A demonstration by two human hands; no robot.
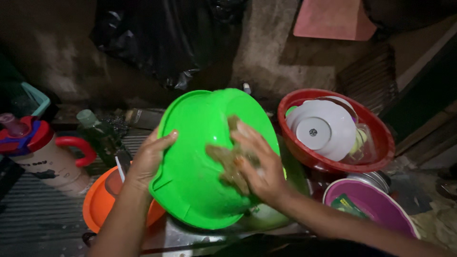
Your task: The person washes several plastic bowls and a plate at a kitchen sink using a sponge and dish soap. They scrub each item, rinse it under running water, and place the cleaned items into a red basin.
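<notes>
A bright green plastic bowl (200,143) is tilted on its side in the middle of the view, its underside facing me. My left hand (150,159) grips its left rim. My right hand (259,164) presses a brownish scrubbing sponge (228,159) against the bowl's outer surface. Both hands are close together over a wash spot.
A red basin (378,128) at right holds white plates (321,128). A purple bowl (376,204) sits below it. An orange bowl (97,204) lies at lower left, beside a red-handled jug (43,152) and a bottle (95,128). A black plastic bag (162,38) hangs behind.
</notes>
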